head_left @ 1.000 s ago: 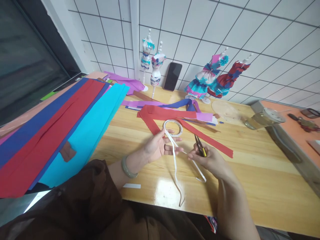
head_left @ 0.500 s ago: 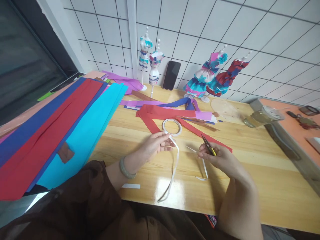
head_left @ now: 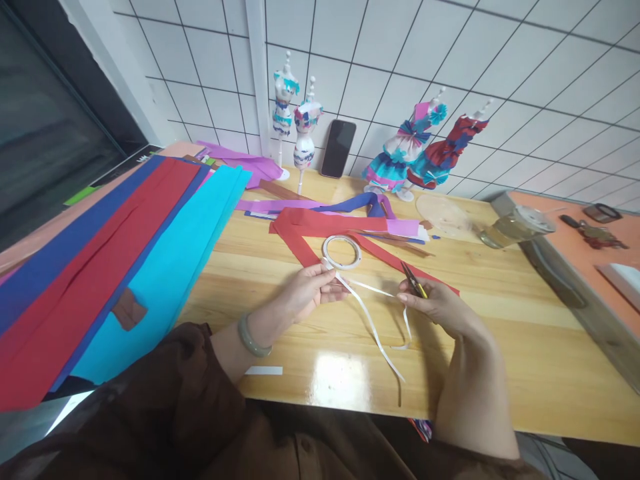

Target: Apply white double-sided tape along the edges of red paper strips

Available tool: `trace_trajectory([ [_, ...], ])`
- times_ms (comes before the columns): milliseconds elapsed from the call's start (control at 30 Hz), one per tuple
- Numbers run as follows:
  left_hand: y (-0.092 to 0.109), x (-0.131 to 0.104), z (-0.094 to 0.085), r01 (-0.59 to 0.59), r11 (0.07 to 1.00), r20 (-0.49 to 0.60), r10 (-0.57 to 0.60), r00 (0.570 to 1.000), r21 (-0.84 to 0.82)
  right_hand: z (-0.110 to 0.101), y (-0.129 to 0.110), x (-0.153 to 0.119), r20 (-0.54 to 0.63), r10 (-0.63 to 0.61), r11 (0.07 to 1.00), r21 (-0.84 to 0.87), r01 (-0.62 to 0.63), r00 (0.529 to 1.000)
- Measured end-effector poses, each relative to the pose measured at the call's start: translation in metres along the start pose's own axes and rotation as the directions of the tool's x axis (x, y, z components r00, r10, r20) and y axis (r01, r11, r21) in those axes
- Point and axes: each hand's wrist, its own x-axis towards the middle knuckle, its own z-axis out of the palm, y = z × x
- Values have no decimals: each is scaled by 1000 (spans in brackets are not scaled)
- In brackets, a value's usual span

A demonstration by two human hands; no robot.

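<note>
Thumb and fingertips of my left hand (head_left: 315, 290) pinch a narrow white tape strip (head_left: 373, 325) beside a white tape roll (head_left: 342, 252). The strip's loose end hangs down to the right, over the table. My right hand (head_left: 434, 303) is closed around small pointed snips (head_left: 415, 280) with a yellow handle, tips pointing up and left. Its fingertips also pinch a thin white strip (head_left: 373, 288) that runs across toward my left hand. A curled tail of it dangles below my right fingers. Behind the roll lie red paper strips (head_left: 335, 223).
Folded sheets of coloured paper, with a turquoise one (head_left: 185, 247) on top, cover the left side. Small dress forms (head_left: 304, 133), a phone (head_left: 339, 149) and two dressed forms (head_left: 397, 157) stand along the tiled wall. A lidded glass cup (head_left: 517, 227) is at the right.
The hanging tape strip has swung to the right. The thin strip in my right hand now spans toward my left hand. Both hands stay nearly in place; the view has shifted slightly.
</note>
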Motion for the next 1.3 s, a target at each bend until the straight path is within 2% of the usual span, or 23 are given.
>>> trace_trajectory([
  [133,-1,0,1,-8,999,-23,7,1000,-41,2,0,2,-4,-49,999,-17,49,999],
  [367,-1,1,-2,-60,992,-13,59,998,-112,11,-4,1,242,-70,990,133,39,968],
  [467,3,2,-2,-78,993,-17,77,997,-93,10,-5,1,247,-76,989,143,41,966],
  [633,8,4,-7,-114,992,-54,111,992,-51,6,-2,2,82,-30,973,231,10,996],
  [800,6,3,-8,-129,991,-10,129,992,-25,1,6,5,-95,72,978,202,-51,993],
  [867,6,2,-8,-143,989,-8,143,990,-31,-4,9,5,-201,122,984,153,-92,972],
  [967,5,1,-8,-148,989,-14,148,989,-26,-10,6,1,-413,137,990,73,-117,900],
  [1033,4,1,-8,-140,990,-17,140,990,-15,-10,-1,-6,-489,100,994,78,-71,866],
  [1067,3,1,-7,-134,991,-19,134,991,-7,-7,-7,-11,-491,73,995,101,-26,868],
  [1133,1,1,-7,-123,992,-22,124,992,10,4,-20,-22,-412,-9,983,164,84,911],
  [1200,-1,1,-6,-111,994,-25,111,993,26,22,-33,-35,-220,-98,975,174,137,971],
  [1300,-4,0,-3,-96,994,-30,98,995,42,52,-46,-51,11,-151,979,138,149,988],
])
